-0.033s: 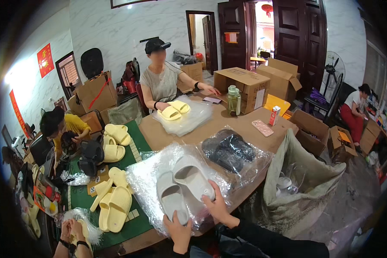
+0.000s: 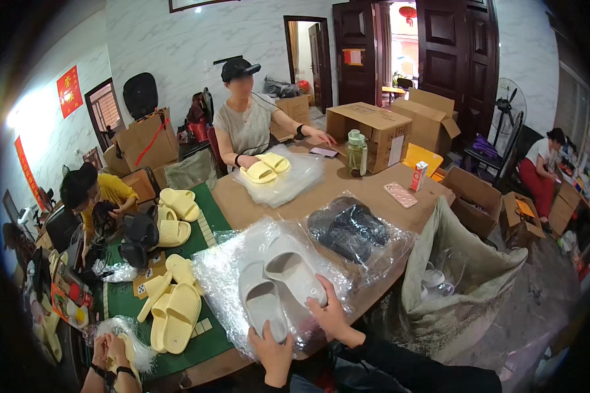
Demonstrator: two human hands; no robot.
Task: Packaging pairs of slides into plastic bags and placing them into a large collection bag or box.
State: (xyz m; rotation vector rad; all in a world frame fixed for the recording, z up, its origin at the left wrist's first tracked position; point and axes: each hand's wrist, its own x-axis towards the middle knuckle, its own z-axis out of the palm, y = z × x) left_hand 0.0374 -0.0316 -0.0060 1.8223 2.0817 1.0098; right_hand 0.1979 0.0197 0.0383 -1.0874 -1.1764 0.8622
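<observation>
A pair of grey slippers lies side by side on a stack of clear plastic bags (image 2: 223, 262) at the table's near edge. My left hand (image 2: 273, 355) grips the heel of the left grey slipper (image 2: 263, 301), thumb and fingers on either side. The heel of the right grey slipper (image 2: 295, 272) is in my right hand (image 2: 334, 316), with the thumb on top of the sole. Some fingers are hidden under the soles. Just beyond, to the right, black slippers (image 2: 351, 229) sit inside a clear bag.
Several yellow slippers (image 2: 180, 318) lie on the green mat (image 2: 210, 327) at left. Across the brown table (image 2: 236, 196), a co-worker touches yellow slippers (image 2: 266, 168) on plastic. A green bottle (image 2: 356, 154), phone (image 2: 400, 195) and carton (image 2: 363, 134) stand rightward. A large woven sack (image 2: 416, 281) is at right.
</observation>
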